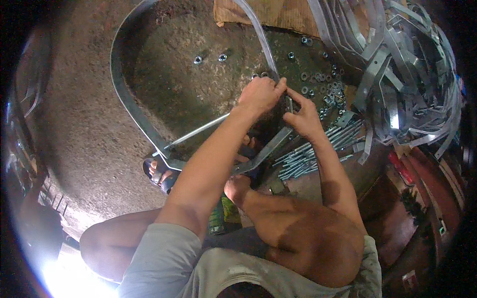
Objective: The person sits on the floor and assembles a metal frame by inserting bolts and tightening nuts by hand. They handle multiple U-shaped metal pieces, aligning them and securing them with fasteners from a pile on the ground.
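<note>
A large loop of bent flat metal strap (119, 82) stands around the floor before me. A slim metal rod (198, 131) crosses its lower part from the left side and passes behind my left forearm. My left hand (261, 94) is closed at the loop's right side, fingertips pinched together; what they hold is hidden. Just right of it, my right hand (304, 116) grips the bent part of the strap between thumb and forefinger, its forefinger tip meeting the left fingers. Two nuts (222, 57) lie on the floor inside the loop.
Loose washers (304, 76) and nuts scatter to the right, above a pile of threaded rods (318, 151). Many bent metal straps (392, 74) are heaped at the far right. Cardboard (283, 15) lies at the top. My sandalled foot (159, 175) is beside the loop's lower left.
</note>
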The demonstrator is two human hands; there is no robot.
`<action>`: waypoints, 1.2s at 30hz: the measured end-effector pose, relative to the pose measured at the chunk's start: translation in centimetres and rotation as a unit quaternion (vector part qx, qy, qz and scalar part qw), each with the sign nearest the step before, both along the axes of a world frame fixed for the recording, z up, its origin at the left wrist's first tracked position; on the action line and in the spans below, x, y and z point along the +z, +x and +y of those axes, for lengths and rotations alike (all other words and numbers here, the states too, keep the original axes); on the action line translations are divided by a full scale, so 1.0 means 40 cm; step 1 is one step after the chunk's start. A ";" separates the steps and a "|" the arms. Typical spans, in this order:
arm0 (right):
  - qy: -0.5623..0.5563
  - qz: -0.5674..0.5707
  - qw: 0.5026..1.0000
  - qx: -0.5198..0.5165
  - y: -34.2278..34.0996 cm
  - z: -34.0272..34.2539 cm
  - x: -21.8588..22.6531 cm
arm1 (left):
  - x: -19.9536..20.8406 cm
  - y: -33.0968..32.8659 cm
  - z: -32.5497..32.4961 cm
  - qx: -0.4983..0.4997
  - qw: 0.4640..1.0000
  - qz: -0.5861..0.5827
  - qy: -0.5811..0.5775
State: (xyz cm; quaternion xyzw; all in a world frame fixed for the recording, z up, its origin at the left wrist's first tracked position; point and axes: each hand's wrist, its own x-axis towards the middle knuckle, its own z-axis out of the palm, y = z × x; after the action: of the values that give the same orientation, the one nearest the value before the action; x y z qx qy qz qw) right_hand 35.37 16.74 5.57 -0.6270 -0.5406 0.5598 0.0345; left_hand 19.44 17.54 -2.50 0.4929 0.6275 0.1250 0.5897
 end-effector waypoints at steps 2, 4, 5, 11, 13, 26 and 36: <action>-0.022 0.004 1.000 -0.018 -0.002 -0.003 0.008 | 0.027 -0.008 0.004 0.002 1.000 0.006 -0.012; -0.018 0.011 1.000 -0.022 0.005 -0.003 -0.001 | 0.030 -0.010 0.004 0.003 1.000 0.008 -0.014; -0.001 0.015 1.000 -0.011 0.015 -0.003 -0.018 | 0.021 -0.009 0.004 0.003 1.000 0.006 -0.010; 0.019 0.020 0.999 -0.030 0.043 -0.028 -0.059 | 0.048 -0.020 0.016 -0.021 0.999 -0.012 -0.047; 0.005 0.022 0.999 -0.040 0.039 -0.026 -0.055 | 0.049 -0.019 0.017 -0.025 0.998 -0.005 -0.049; 0.101 -0.037 0.992 0.062 0.037 -0.008 -0.073 | 0.020 -0.005 0.003 -0.008 1.000 0.014 -0.010; 0.105 -0.035 0.992 0.064 0.023 -0.006 -0.069 | 0.012 -0.017 -0.022 -0.016 1.000 -0.008 0.025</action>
State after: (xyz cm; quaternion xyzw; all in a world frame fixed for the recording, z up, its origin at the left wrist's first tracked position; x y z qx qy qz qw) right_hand 36.28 16.52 2.82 -0.6030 -0.6365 0.4787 0.0454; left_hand 18.77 16.64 -2.02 0.5167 0.6110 0.1353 0.5843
